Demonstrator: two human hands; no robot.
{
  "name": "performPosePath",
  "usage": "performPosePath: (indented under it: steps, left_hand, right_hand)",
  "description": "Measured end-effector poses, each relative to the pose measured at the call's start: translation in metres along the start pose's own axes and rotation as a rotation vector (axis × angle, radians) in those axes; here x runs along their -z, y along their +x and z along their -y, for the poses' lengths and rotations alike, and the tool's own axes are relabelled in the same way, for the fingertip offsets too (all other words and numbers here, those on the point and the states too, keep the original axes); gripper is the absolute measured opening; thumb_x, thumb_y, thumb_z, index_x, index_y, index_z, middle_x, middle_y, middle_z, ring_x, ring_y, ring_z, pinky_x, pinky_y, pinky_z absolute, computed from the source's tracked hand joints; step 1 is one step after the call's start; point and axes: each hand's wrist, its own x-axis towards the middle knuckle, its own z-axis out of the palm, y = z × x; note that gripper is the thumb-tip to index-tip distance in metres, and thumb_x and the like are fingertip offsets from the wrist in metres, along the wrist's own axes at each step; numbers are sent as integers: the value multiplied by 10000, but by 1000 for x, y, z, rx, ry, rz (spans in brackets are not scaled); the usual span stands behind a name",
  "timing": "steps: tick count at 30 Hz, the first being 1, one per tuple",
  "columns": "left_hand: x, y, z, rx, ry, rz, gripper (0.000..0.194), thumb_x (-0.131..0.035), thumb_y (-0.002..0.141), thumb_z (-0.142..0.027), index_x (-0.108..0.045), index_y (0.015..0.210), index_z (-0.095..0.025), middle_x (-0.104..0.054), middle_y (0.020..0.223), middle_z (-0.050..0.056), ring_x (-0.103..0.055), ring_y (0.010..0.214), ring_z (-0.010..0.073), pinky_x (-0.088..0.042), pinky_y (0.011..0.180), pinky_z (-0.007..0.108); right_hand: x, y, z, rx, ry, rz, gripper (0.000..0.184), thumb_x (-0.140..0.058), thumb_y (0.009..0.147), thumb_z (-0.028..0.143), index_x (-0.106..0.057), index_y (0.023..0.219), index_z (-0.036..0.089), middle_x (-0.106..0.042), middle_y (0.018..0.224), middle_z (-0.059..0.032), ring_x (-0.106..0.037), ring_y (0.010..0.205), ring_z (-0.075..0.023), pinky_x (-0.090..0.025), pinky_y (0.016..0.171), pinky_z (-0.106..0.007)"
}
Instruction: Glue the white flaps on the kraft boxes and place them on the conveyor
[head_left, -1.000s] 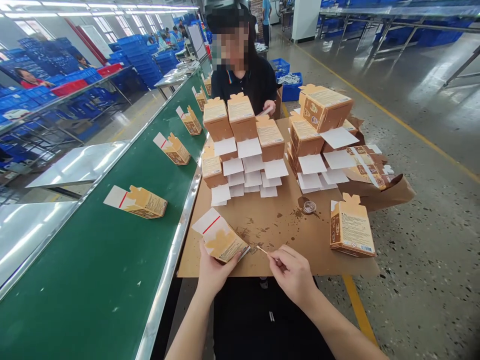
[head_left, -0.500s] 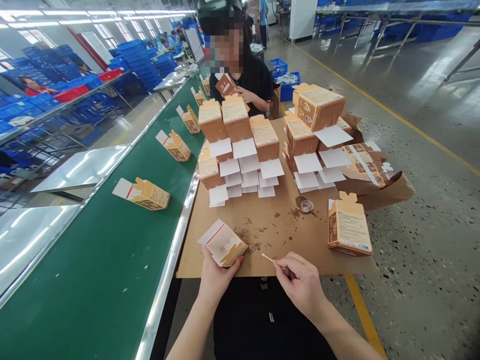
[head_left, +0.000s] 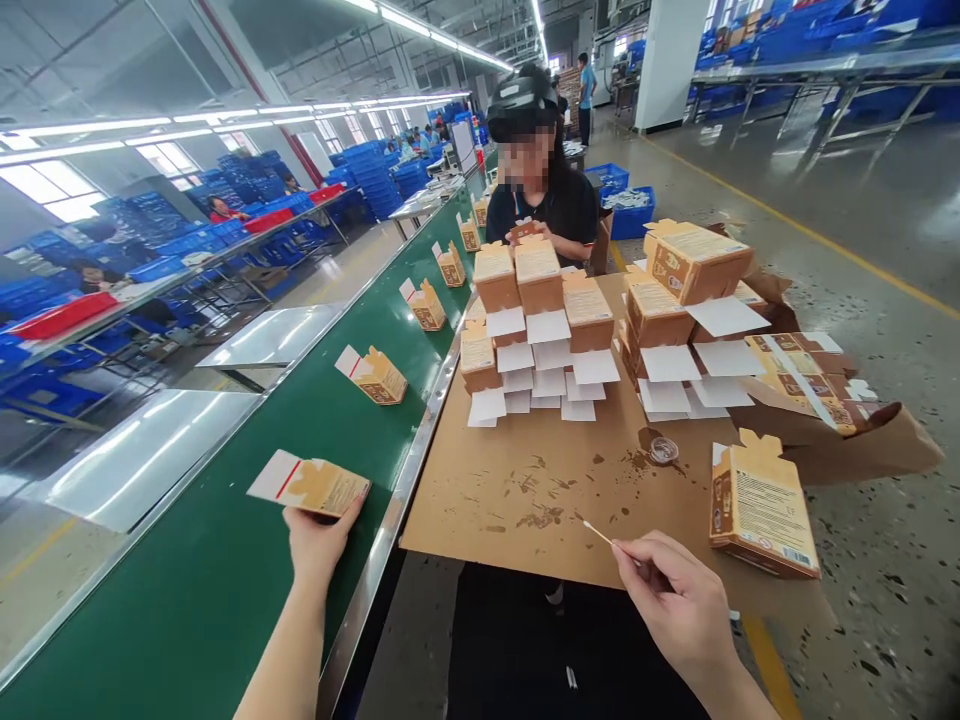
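A green conveyor belt runs along the left edge of a cardboard-covered desk, with a metal rail between them. A co-worker in a dark top and a headset sits beyond the desk's far edge, hands partly hidden behind the cartons. Toward the far left corner rises the left stack of tan-and-brown paperboard cartons, white flaps jutting toward the near edge; the right stack stands beside it, toward the far right corner. Flattened cartons, bound by a pale band, lie at the right edge. More open cartons stand in a line along the belt. A lone carton sits by the near right corner.

The held carton, its white flap crossed by a red strip, is over the belt, left of the desk's near left corner; whether it touches the belt I cannot tell. The left hand has its fingers clamped on it. Over the near edge, the right hand pinches a cotton swab between thumb and fingers. A small clear dish sits in front of the right stack, dark spots around it. The cotton swab points toward the left edge.
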Motion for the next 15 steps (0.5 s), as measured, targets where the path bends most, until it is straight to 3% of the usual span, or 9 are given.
performPosePath:
  steps: [4, 11, 13, 15]
  left_hand:
    - [-11, 10, -4, 68, -67, 73, 737, -1036, 704, -437, -455, 1146, -331, -814, 1315, 154, -813, 1397, 482, -665, 1192, 669]
    - [-26, 31, -15, 24, -197, 92, 824, -1078, 671, -410, -473, 1224, -321, -773, 1345, 122, -778, 1444, 427, -605, 1286, 652]
    - [-24, 26, -9, 14, -235, 48, 893, -1091, 638, -444, -475, 1270, -313, -735, 1384, 125, -749, 1465, 419, -577, 1308, 663]
    - [-21, 17, -2, -41, -326, -105, 897, -1059, 632, -508, -493, 1297, -305, -689, 1374, 112, -721, 1451, 410, -554, 1313, 681]
  right_hand:
    - [-2, 11, 5, 16, 0, 42, 259, -800, 1101, 293, -844, 846, 275, -661, 660, 20, -588, 513, -154, -486, 467, -288]
    - [-6, 18, 6, 16, 38, 25, 291, -802, 1101, 340, -839, 818, 287, -663, 642, 19, -584, 507, -160, -488, 462, -287]
    - [2, 19, 9, 17, 34, 10, 288, -810, 1087, 344, -836, 805, 289, -673, 632, 15, -593, 491, -164, -496, 449, -288]
    - [14, 18, 12, -7, 14, -38, 292, -831, 1059, 370, -836, 777, 295, -674, 618, 12, -603, 467, -171, -508, 431, -293]
